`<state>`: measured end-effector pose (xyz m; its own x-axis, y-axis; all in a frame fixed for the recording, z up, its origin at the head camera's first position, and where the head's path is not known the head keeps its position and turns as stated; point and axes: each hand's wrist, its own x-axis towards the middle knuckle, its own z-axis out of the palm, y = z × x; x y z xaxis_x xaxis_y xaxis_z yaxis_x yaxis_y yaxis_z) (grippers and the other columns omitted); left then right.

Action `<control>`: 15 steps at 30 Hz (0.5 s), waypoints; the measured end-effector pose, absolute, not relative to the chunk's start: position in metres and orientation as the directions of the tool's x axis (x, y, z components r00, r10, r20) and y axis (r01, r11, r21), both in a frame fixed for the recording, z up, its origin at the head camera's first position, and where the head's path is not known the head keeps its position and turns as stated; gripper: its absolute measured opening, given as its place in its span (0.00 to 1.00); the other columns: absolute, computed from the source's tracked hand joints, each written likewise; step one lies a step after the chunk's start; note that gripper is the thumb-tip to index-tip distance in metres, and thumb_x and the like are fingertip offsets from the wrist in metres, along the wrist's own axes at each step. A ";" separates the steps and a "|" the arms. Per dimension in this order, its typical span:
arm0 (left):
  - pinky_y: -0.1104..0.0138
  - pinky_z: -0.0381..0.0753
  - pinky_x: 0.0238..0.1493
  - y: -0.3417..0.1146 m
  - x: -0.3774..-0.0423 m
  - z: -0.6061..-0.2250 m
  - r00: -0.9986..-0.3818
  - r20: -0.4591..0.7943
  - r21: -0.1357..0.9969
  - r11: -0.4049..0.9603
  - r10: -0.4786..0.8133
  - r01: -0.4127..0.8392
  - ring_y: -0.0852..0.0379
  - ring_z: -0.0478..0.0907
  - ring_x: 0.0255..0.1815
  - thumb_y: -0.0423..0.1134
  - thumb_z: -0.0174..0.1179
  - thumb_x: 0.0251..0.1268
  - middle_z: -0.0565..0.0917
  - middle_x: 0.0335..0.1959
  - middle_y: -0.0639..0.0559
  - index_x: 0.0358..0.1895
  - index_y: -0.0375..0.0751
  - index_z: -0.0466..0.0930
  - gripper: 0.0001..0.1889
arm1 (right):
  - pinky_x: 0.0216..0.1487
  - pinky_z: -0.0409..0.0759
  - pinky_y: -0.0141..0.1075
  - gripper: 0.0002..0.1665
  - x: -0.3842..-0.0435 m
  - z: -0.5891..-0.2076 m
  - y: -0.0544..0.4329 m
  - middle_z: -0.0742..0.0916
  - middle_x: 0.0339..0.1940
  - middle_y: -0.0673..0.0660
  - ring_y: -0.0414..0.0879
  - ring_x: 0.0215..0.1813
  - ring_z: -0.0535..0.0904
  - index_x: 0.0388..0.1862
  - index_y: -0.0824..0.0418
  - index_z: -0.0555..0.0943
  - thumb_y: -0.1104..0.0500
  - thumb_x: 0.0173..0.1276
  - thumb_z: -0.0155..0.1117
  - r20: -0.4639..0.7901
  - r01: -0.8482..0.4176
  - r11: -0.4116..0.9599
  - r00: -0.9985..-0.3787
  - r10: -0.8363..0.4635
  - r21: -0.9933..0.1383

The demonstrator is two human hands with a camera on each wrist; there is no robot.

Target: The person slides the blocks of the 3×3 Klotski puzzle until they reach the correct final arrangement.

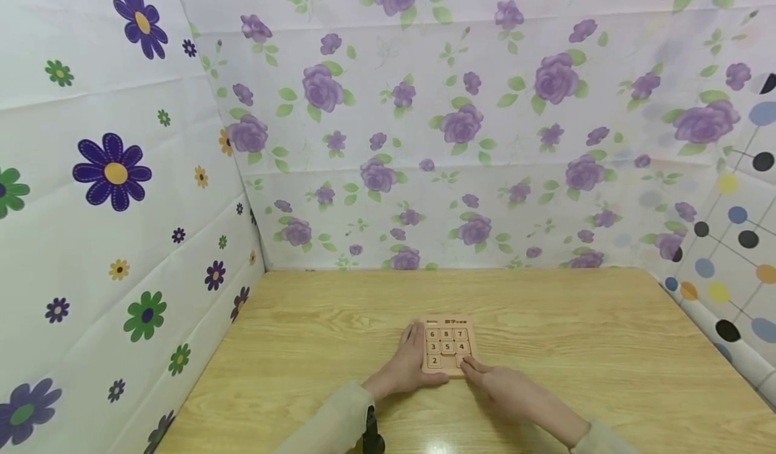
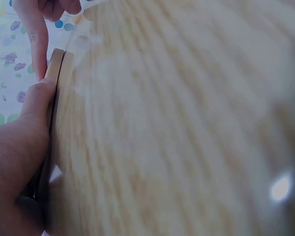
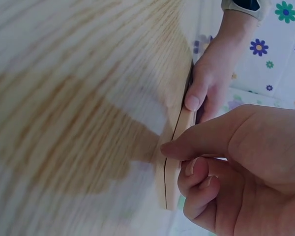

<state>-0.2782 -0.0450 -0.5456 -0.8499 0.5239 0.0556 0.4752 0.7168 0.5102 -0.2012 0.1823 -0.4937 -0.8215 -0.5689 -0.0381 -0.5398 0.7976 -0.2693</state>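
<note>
My left hand (image 1: 405, 366) grips the number puzzle (image 1: 447, 347) by its left side and near edge. My right hand (image 1: 506, 388) is partly curled, a fingertip at the lower-right tile (image 1: 459, 360); whether it pinches, I can't tell. The board on the table (image 1: 545, 319) should be light, stiff, best held by its edges.

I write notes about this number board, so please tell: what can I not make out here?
- Head view: the number on the bottom-right tile, covered by the right hand.
- Head view: the top-left print, too small.
- Both wrist views: all numbers, because the board appears edge-on.
</note>
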 end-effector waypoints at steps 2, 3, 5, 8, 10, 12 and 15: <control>0.50 0.52 0.77 -0.045 -0.278 -0.546 -0.851 0.051 0.514 0.717 0.523 0.472 0.37 0.38 0.79 0.67 0.65 0.51 0.41 0.77 0.29 0.75 0.25 0.33 0.66 | 0.32 0.83 0.35 0.43 -0.201 -0.495 0.183 0.72 0.70 0.66 0.47 0.27 0.79 0.70 0.64 0.68 0.79 0.52 0.61 -0.041 -0.539 0.802 -0.823 -0.566 -0.257; 0.50 0.52 0.77 -0.046 -0.278 -0.547 -0.851 0.050 0.514 0.717 0.524 0.471 0.37 0.38 0.79 0.67 0.65 0.51 0.41 0.77 0.29 0.75 0.25 0.33 0.66 | 0.34 0.84 0.37 0.43 -0.201 -0.495 0.183 0.72 0.70 0.66 0.49 0.32 0.82 0.70 0.64 0.68 0.79 0.51 0.61 -0.044 -0.537 0.806 -0.825 -0.564 -0.250; 0.50 0.52 0.77 -0.046 -0.278 -0.548 -0.851 0.050 0.512 0.718 0.523 0.471 0.37 0.38 0.79 0.67 0.65 0.51 0.41 0.77 0.29 0.75 0.25 0.33 0.66 | 0.38 0.86 0.41 0.44 -0.202 -0.497 0.183 0.72 0.70 0.66 0.56 0.40 0.84 0.70 0.63 0.68 0.79 0.51 0.62 -0.052 -0.530 0.813 -0.830 -0.556 -0.241; 0.50 0.52 0.77 -0.046 -0.279 -0.548 -0.852 0.048 0.513 0.719 0.521 0.468 0.37 0.37 0.79 0.67 0.64 0.51 0.41 0.77 0.29 0.75 0.25 0.33 0.66 | 0.41 0.86 0.43 0.45 -0.203 -0.498 0.183 0.72 0.70 0.66 0.59 0.45 0.84 0.70 0.63 0.68 0.80 0.50 0.61 -0.058 -0.526 0.817 -0.832 -0.552 -0.235; 0.50 0.52 0.77 -0.046 -0.279 -0.548 -0.853 0.048 0.515 0.719 0.520 0.468 0.37 0.37 0.79 0.67 0.64 0.51 0.40 0.77 0.29 0.75 0.25 0.33 0.66 | 0.41 0.86 0.44 0.45 -0.204 -0.498 0.183 0.72 0.70 0.66 0.59 0.44 0.84 0.70 0.63 0.68 0.80 0.50 0.61 -0.056 -0.527 0.817 -0.832 -0.552 -0.235; 0.50 0.52 0.78 -0.046 -0.280 -0.548 -0.853 0.047 0.517 0.718 0.520 0.467 0.37 0.37 0.79 0.67 0.65 0.51 0.40 0.77 0.29 0.75 0.25 0.33 0.66 | 0.41 0.86 0.43 0.45 -0.204 -0.498 0.183 0.72 0.70 0.66 0.58 0.42 0.84 0.70 0.63 0.68 0.81 0.50 0.61 -0.052 -0.533 0.814 -0.828 -0.558 -0.233; 0.50 0.51 0.78 -0.045 -0.280 -0.549 -0.853 0.050 0.520 0.716 0.519 0.466 0.37 0.37 0.79 0.67 0.65 0.50 0.41 0.77 0.29 0.75 0.25 0.33 0.66 | 0.35 0.85 0.37 0.44 -0.204 -0.497 0.183 0.72 0.70 0.67 0.49 0.31 0.81 0.70 0.64 0.68 0.81 0.51 0.60 -0.044 -0.543 0.803 -0.821 -0.569 -0.247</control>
<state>-0.2804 -0.0455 -0.5488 -0.8531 0.5193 0.0496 0.4661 0.7161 0.5195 -0.2040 0.1834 -0.4968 -0.8210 -0.5693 -0.0442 -0.5433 0.8026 -0.2465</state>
